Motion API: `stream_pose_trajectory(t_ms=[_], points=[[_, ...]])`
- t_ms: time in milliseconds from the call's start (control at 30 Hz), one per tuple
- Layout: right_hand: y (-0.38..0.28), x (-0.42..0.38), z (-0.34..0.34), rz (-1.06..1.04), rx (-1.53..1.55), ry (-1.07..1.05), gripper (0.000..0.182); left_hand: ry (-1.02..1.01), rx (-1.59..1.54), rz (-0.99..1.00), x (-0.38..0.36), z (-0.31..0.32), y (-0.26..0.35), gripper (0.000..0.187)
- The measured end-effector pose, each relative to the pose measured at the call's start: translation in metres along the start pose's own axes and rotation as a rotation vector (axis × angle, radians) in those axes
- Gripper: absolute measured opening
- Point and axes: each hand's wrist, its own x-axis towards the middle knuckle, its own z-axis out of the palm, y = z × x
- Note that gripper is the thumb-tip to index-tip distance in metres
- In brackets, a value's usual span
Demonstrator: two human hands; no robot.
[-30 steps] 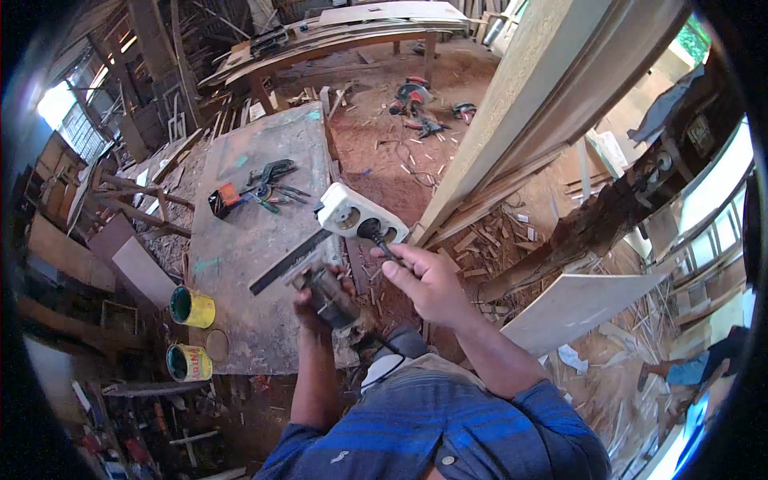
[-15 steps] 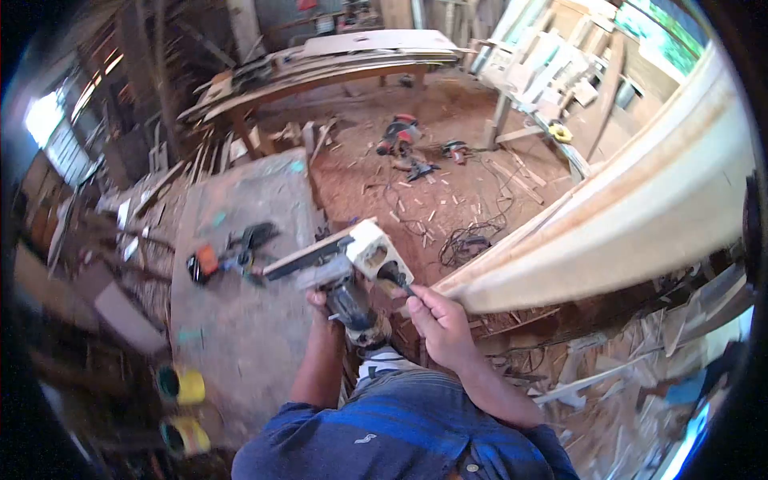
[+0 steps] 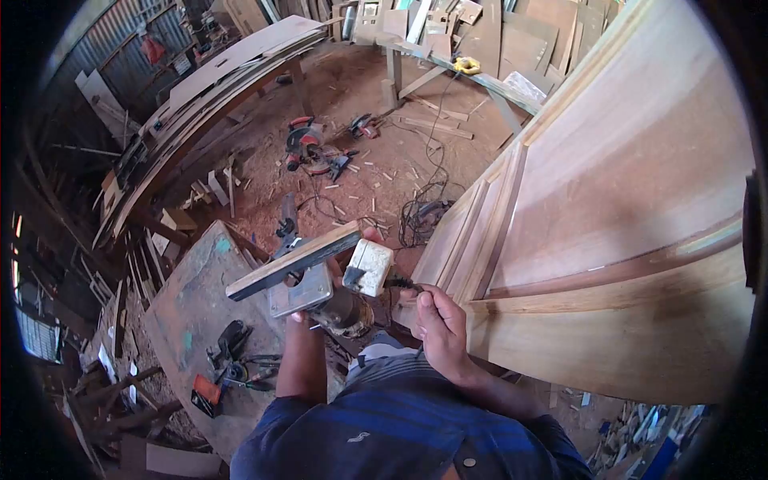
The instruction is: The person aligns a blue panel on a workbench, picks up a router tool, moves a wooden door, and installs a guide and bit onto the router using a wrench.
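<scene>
My left hand (image 3: 298,317) is closed round a hand router, partly hidden beneath its flat base plate (image 3: 302,292); the dark motor body (image 3: 346,310) points towards me. A wooden strip (image 3: 296,260) lies along the router's base. Beside the strip is a white socket box (image 3: 371,266), close to fingertips showing behind the wood; what supports the box is partly hidden. My right hand (image 3: 442,326) pinches a black power cord (image 3: 404,282) at the box's right side. Whether its plug is inserted cannot be made out.
A large panelled wooden door (image 3: 608,216) stands at my right. On the worn worktable (image 3: 196,296) at left lie several tools (image 3: 232,368). A red power saw (image 3: 304,144) and tangled cable (image 3: 424,216) are on the dusty floor. Stacked boards (image 3: 216,72) rest on a bench behind.
My view has swung, bringing more of the door into sight. The router and socket box have turned; the box's socket holes no longer face me. My right hand still pinches the cord.
</scene>
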Motion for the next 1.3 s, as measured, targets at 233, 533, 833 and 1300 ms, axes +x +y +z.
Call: stream_pose_trajectory(t_ms=[233, 533, 833, 1300], points=[[0.016, 0.015, -0.005, -0.032, 0.147, 0.174, 0.031, 0.084, -0.086, -0.064, 0.021, -0.021, -0.023, 0.134], [0.03, 0.142, 0.041, 0.119, 0.024, 0.06, 0.033, -0.057, -0.169, -0.284, 0.123, -0.16, -0.003, 0.123], [-0.008, 0.355, 0.129, 0.108, -0.404, -0.319, 0.038, -0.186, -0.249, -0.486, 0.249, -0.315, 0.101, 0.114], [0.259, 0.61, 0.084, 0.055, -0.464, -0.703, 0.053, 0.058, -0.266, -0.255, 0.389, -0.396, 0.264, 0.101]])
